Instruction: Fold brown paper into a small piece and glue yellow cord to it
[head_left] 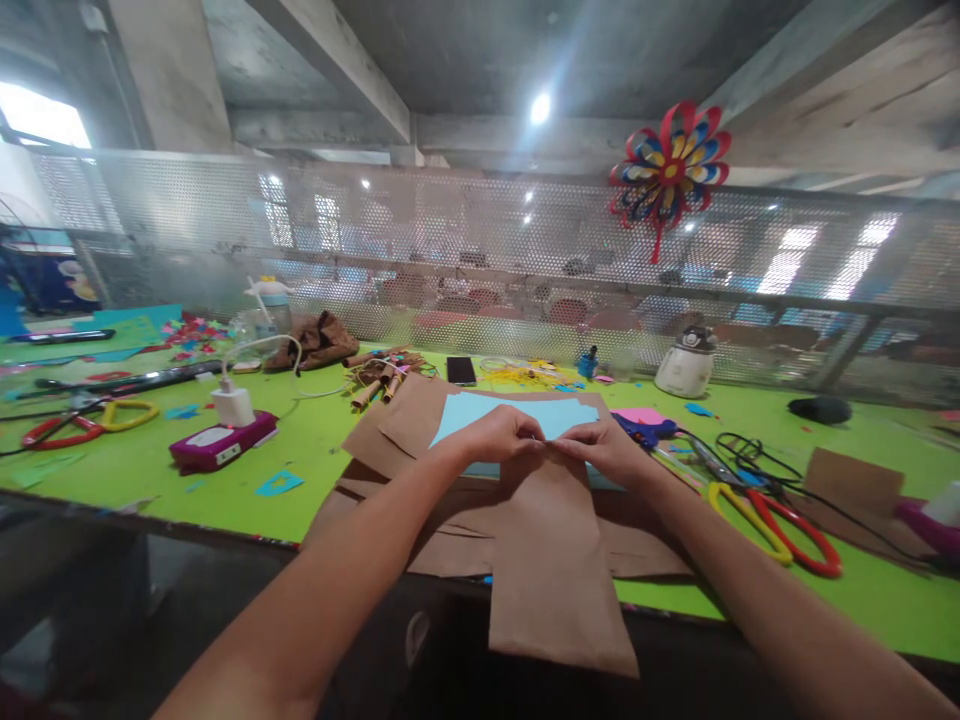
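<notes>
A strip of brown kraft paper [559,570] hangs from my fingers down over the table's front edge. My left hand [504,435] pinches its top edge from the left. Close beside it, my right hand [600,448] pinches the same edge, the two sets of fingertips nearly touching. Beneath my hands lies light blue paper [465,410] on a pile of brown paper sheets [457,525]. Part of the blue paper is hidden by my hands and the strip.
Red-and-yellow-handled scissors [776,525] and a black cable lie to the right. A purple power strip [225,440] with a white charger stands left. Behind are rolled paper tubes [379,380], a phone [460,371] and a white bottle [686,362]. Perforated metal screen [450,230] borders the table.
</notes>
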